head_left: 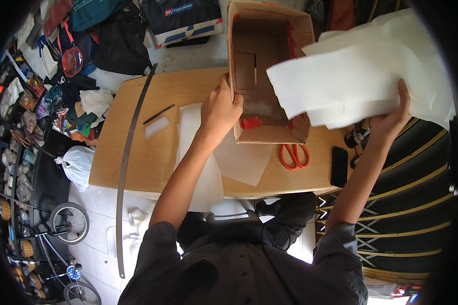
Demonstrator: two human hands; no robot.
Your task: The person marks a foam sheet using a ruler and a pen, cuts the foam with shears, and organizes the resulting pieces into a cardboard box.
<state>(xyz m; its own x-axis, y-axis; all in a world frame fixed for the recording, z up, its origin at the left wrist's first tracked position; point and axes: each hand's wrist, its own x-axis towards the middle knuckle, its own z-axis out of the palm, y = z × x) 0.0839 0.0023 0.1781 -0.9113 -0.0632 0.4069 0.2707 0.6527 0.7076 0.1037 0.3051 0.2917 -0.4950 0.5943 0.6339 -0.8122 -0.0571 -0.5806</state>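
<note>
An open cardboard box stands tilted at the far side of the wooden table. My left hand is closed on its left edge, the fingers partly hidden behind the wall. Inside the box, near its front, lies a red scrap. Several white sheets, paper or thin cloth, are in my right hand, raised to the right of the box; the thumb shows on top and the other fingers are underneath. The stack's left corner overlaps the box opening. Scissors with red-orange handles lie just below the box, blades hidden.
On the wooden table are a long metal ruler jutting past the front edge, a pen, a small white piece, pale sheets and a black phone. A dark can stands by my right wrist.
</note>
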